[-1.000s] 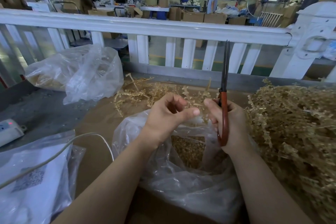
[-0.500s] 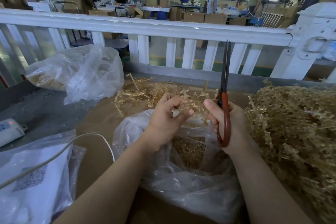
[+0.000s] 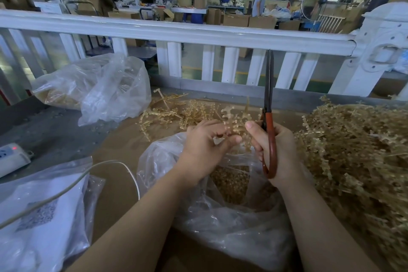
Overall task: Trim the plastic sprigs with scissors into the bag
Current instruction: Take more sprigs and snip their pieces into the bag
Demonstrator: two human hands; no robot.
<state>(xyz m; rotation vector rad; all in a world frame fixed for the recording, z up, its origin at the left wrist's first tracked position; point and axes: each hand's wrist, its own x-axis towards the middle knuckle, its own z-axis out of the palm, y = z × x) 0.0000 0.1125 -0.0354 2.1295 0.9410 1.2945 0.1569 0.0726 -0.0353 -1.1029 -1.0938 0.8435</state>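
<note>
Head view: brown table [image 3: 119,146], white railing [image 3: 176,33], workshop behind. We log left hand [image 3: 205,150] pinching sprig [image 3: 231,117] centre frame; right hand [image 3: 278,152] gripping upright scissors [image 3: 269,117] over bag [image 3: 220,223].

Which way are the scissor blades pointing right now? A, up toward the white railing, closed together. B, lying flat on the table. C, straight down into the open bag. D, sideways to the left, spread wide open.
A: the right hand holds the scissors by the red handle, with the blades standing upright and together in front of the white railing, above the bag.
</note>
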